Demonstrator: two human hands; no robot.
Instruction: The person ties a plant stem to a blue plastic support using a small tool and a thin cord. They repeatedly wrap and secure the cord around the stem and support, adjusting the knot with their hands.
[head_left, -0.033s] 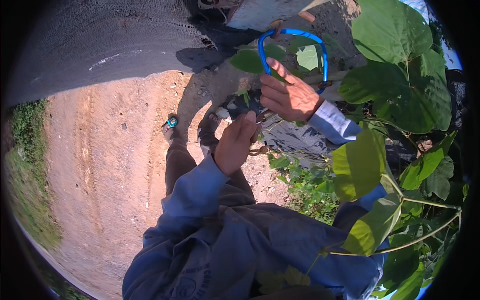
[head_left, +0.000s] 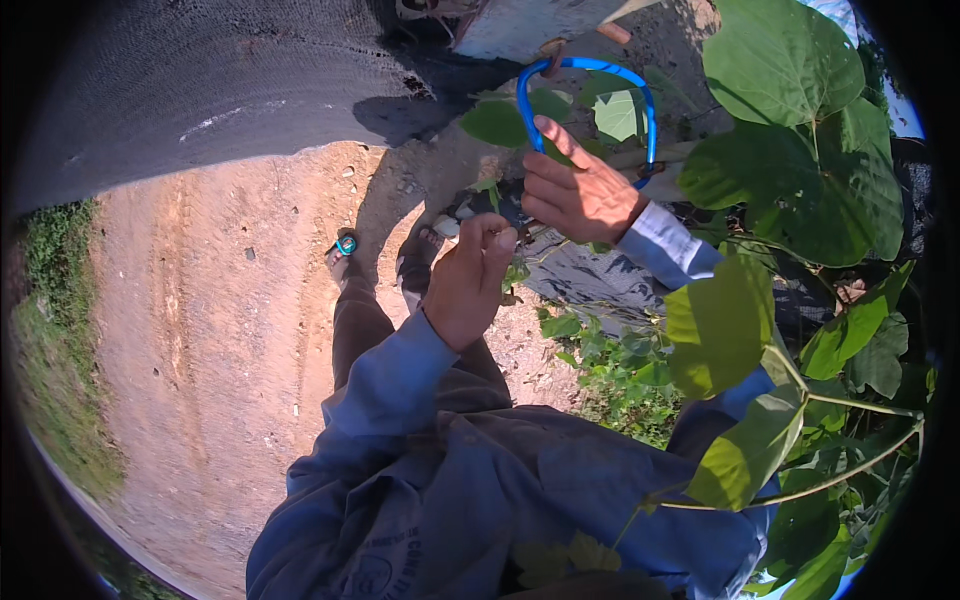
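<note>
- At centre, a worker's left hand (head_left: 465, 285) presses thumb against curled forefinger; whether anything is pinched there cannot be told.
- The right hand (head_left: 582, 197), at 1 o'clock from the left and just beside it, curls its lower fingers, forefinger extended over a blue curved bar (head_left: 606, 67); whether it grips the bar cannot be told.
- That bar arches at 12 o'clock from the right hand.
- Broad green leaves (head_left: 825, 190) crowd 3 o'clock; dark mesh cloth (head_left: 240, 95) spans 10 to 11.
</note>
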